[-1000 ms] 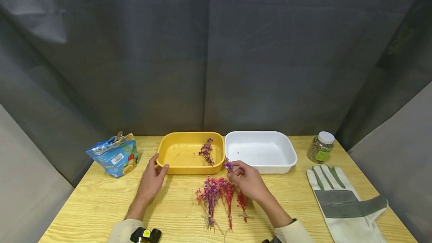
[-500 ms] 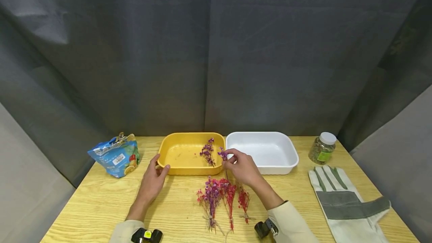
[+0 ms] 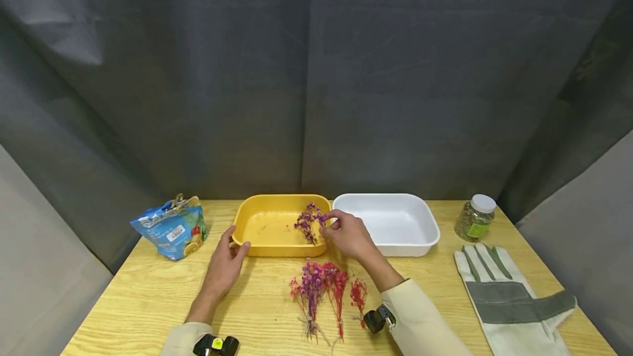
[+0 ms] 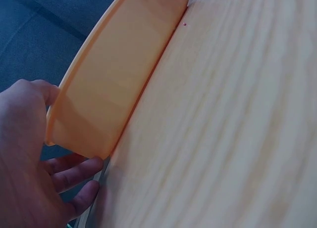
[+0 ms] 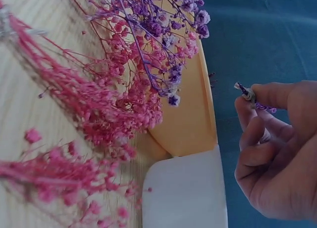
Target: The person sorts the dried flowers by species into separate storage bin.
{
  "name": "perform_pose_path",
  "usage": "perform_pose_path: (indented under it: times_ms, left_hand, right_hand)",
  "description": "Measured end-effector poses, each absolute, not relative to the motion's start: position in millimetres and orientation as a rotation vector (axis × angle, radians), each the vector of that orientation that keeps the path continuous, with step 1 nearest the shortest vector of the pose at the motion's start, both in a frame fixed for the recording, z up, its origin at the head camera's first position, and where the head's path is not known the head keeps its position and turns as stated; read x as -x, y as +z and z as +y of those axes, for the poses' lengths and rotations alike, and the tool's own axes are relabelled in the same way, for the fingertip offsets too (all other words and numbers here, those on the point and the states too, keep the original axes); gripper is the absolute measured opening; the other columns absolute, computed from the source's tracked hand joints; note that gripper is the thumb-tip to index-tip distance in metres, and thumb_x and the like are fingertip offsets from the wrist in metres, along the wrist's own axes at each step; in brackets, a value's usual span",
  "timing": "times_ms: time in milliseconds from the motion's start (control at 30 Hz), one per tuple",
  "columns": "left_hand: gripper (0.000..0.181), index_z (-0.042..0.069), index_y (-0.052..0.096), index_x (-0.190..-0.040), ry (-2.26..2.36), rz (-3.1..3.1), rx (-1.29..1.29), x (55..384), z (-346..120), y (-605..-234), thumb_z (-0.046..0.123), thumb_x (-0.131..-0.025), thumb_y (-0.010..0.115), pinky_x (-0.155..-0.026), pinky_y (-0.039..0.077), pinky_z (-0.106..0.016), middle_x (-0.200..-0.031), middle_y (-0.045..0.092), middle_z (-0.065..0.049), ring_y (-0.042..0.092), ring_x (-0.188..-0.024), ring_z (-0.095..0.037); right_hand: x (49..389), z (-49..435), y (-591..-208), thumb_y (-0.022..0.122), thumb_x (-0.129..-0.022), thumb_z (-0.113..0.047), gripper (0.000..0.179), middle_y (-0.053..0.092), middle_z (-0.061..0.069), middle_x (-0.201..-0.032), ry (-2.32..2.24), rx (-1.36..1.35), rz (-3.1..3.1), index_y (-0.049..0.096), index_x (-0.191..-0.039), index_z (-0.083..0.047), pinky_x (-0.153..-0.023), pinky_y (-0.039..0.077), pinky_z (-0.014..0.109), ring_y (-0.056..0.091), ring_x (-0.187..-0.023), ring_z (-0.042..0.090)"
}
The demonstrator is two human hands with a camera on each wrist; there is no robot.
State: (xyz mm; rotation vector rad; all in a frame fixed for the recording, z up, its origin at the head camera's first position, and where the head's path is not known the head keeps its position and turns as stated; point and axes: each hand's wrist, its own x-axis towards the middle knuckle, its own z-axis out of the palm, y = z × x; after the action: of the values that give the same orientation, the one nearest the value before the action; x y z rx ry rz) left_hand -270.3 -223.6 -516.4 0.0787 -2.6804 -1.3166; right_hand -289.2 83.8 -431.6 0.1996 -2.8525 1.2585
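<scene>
In the head view my left hand (image 3: 222,268) grips the near left corner of a yellow plastic basin (image 3: 277,250). The left wrist view has the thumb at its rim and the fingers round the corner. Above the basin's right end, my right hand (image 3: 352,239) pinches a small bunch of purple dried flowers (image 5: 248,93) by its tied stems. A similar purple bunch (image 3: 304,223) lies in the basin, right by the held one. In front, on the table, lie a pink-and-purple dried flower bunch (image 3: 311,290), a pink one (image 3: 338,290) and a smaller red one (image 3: 358,293).
A white basin (image 3: 386,250) stands right beside the yellow one. Far left is a blue pouch (image 3: 170,229). At the right are a white-lidded jar (image 3: 476,218) and a work glove (image 3: 509,301). A dark curtain (image 3: 316,81) hangs behind the wooden table (image 3: 267,306).
My right hand has moved left and slightly away from me, carrying the purple bunch from the table side to over the yellow basin. The left hand has stayed on the basin's corner.
</scene>
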Motion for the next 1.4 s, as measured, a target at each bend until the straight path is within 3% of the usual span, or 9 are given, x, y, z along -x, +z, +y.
perform_pose_path:
  times_ms: [267, 500, 733, 900, 1167, 1400]
  left_hand:
    - [0.065, 0.020, 0.023, -0.152, -1.299, -2.699, -0.094, 269, -222, -515, 0.045, -0.099, 0.049, -0.094, 0.047, -0.046, -0.140, 0.050, -0.014, 0.060, -0.112, -0.025]
    - [0.065, 0.019, 0.022, -0.153, -1.300, -2.700, -0.093, 269, -223, -515, 0.044, -0.100, 0.049, -0.095, 0.047, -0.047, -0.139, 0.051, -0.014, 0.060, -0.113, -0.025]
    - [0.064, 0.019, 0.023, -0.153, -1.289, -2.692, -0.091, 269, -222, -515, 0.045, -0.099, 0.049, -0.094, 0.047, -0.046, -0.139, 0.051, -0.014, 0.061, -0.111, -0.025]
    - [0.065, 0.017, 0.024, -0.152, -1.277, -2.686, -0.086, 270, -222, -515, 0.044, -0.099, 0.049, -0.092, 0.047, -0.046, -0.138, 0.052, -0.015, 0.061, -0.109, -0.025]
    - [0.066, 0.020, 0.022, -0.153, -1.299, -2.704, -0.106, 269, -224, -516, 0.048, -0.099, 0.049, -0.097, 0.046, -0.047, -0.140, 0.050, -0.013, 0.060, -0.114, -0.026]
    - [0.068, 0.020, 0.022, -0.153, -1.317, -2.687, -0.074, 269, -223, -516, 0.051, -0.098, 0.047, -0.094, 0.047, -0.047, -0.139, 0.051, -0.013, 0.060, -0.113, -0.026]
  right_hand:
    - [306, 76, -425, 0.070, -0.087, -0.033, 0.033, 0.072, 0.002, -0.087, 1.126, -0.106, -2.890, 0.070, -0.112, -0.010, -0.065, 0.049, 0.029, 0.063, -0.073, 0.013]
    - [317, 69, -427, 0.071, -0.086, -0.031, 0.033, 0.072, 0.006, -0.102, 1.094, -0.041, -2.927, 0.072, -0.113, -0.011, -0.065, 0.046, 0.028, 0.059, -0.079, 0.017]
    - [320, 69, -433, 0.069, -0.088, -0.032, 0.031, 0.072, 0.003, -0.091, 1.144, 0.006, -2.912, 0.069, -0.114, -0.015, -0.061, 0.045, 0.026, 0.061, -0.074, 0.015]
    - [312, 72, -436, 0.067, -0.089, -0.032, 0.028, 0.072, 0.003, -0.095, 1.201, -0.017, -2.833, 0.069, -0.112, -0.017, -0.071, 0.048, 0.032, 0.064, -0.081, 0.017]
    - [289, 80, -440, 0.063, -0.092, -0.032, 0.028, 0.068, 0.002, -0.096, 1.336, -0.180, -2.774, 0.066, -0.116, -0.019, -0.058, 0.043, 0.028, 0.057, -0.071, 0.014]
    - [262, 88, -446, 0.063, -0.093, -0.031, 0.028, 0.066, -0.002, -0.095, 1.388, -0.264, -2.711, 0.063, -0.119, -0.020, -0.067, 0.047, 0.028, 0.060, -0.081, 0.009]
